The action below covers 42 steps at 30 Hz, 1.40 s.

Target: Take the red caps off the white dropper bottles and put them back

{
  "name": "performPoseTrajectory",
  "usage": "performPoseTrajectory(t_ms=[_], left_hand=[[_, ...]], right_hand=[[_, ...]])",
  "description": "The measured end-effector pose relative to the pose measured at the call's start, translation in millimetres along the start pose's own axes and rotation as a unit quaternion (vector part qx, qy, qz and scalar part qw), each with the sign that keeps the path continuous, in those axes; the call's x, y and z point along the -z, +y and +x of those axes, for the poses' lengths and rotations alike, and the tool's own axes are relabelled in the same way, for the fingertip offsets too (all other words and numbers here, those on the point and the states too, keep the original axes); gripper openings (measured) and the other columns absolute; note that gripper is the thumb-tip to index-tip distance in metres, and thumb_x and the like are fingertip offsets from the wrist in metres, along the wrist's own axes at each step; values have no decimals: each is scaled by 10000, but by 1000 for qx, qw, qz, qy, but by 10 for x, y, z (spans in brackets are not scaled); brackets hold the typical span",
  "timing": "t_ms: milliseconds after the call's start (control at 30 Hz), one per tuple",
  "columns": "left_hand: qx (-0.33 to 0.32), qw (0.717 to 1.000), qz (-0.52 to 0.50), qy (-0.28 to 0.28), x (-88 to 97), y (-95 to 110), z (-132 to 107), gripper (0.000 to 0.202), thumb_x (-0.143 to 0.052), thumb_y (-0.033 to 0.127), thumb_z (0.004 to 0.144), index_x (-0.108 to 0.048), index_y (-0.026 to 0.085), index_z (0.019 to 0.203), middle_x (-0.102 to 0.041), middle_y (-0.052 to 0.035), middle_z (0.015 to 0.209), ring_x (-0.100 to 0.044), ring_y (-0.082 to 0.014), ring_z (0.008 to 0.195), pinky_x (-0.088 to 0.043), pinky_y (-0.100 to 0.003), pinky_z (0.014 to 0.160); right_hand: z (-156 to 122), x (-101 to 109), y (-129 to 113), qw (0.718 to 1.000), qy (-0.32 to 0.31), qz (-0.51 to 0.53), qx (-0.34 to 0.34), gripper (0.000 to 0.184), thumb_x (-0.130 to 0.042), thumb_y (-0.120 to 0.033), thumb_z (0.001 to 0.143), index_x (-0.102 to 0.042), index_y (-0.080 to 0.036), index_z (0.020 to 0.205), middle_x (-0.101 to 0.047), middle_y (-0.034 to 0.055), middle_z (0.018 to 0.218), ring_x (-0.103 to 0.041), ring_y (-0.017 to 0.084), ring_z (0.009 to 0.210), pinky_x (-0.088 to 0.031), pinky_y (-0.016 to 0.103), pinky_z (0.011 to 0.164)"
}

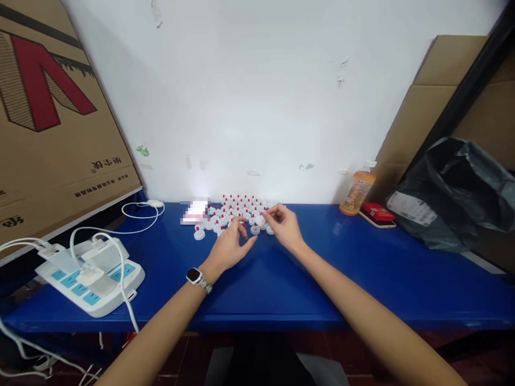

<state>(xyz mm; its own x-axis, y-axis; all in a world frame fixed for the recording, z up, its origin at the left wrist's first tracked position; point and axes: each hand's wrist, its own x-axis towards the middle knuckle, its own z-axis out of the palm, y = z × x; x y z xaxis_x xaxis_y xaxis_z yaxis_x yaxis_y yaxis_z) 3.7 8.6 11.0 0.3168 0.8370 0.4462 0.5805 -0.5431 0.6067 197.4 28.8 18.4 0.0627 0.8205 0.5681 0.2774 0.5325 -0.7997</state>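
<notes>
Many small translucent white caps, several with red tips [199, 234], lie clustered on the blue table by the wall. My left hand [230, 246] rests at the near edge of the cluster, palm down, with its thumb apart from the bent fingers and nothing visible held. A watch [195, 276] is on that wrist. At the cluster's right side, my right hand [286, 228] has thumb and forefinger pinched on a small whitish cap [260, 220], partly covered by the fingertips. Between the two hands sits a clear cap [255, 230] without a visible red tip.
On the left lie a white power strip [94, 305] with plugs and cables, and a large cardboard box [60, 134]. A bright, pixelated item [195, 210] is beside the caps. To the right are an orange drink bottle [358, 190], a red pack [378, 211] and a dark plastic bag [446, 193].
</notes>
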Motion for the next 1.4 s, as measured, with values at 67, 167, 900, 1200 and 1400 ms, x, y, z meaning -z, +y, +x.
performPoseTrajectory(t_ms=[67, 167, 900, 1200, 1400], left_hand=[[17, 1000, 4, 9, 82, -43, 18, 219, -545, 400, 914, -543, 218, 1037, -566, 48, 681, -505, -128, 580, -374, -254, 580], [39, 998, -8, 46, 153, -112, 38, 187, -486, 380, 938, -549, 217, 871, -510, 59, 593, -477, -120, 541, -344, -247, 551], [-14, 997, 14, -80, -66, -31, 73, 287, -455, 413, 945, -549, 217, 758, -568, 24, 627, -501, -143, 572, -345, -268, 558], [-72, 996, 43, -26, -213, 152, 381, 207, -453, 347, 960, -568, 212, 851, -602, -14, 784, -568, -175, 745, -425, -302, 679], [-104, 994, 16, 14, -127, 104, 266, 399, -526, 392, 944, -459, 211, 1294, -567, -105, 1204, -579, -204, 942, -472, -348, 839]], right_hand=[[20, 60, 2, 998, 13, -57, 10, 145, -623, -325, 859, -619, -187, 813, -635, 0, 700, -549, 136, 625, -418, 261, 611], [-6, -7, 3, 987, -99, -114, 46, 70, -600, -242, 869, -643, -191, 847, -664, 8, 768, -583, 141, 693, -433, 262, 665], [502, 530, 703, 949, -11, -311, -54, 211, -596, -261, 837, -637, -176, 1026, -638, 1, 740, -564, 148, 656, -405, 260, 633], [398, 519, 533, 979, 0, -199, -37, 114, -598, -286, 812, -624, -184, 771, -647, -7, 686, -581, 135, 632, -432, 253, 623], [112, 189, -77, 996, -45, -63, 37, 163, -593, -349, 866, -630, -193, 839, -636, -10, 720, -564, 131, 666, -420, 250, 634]])
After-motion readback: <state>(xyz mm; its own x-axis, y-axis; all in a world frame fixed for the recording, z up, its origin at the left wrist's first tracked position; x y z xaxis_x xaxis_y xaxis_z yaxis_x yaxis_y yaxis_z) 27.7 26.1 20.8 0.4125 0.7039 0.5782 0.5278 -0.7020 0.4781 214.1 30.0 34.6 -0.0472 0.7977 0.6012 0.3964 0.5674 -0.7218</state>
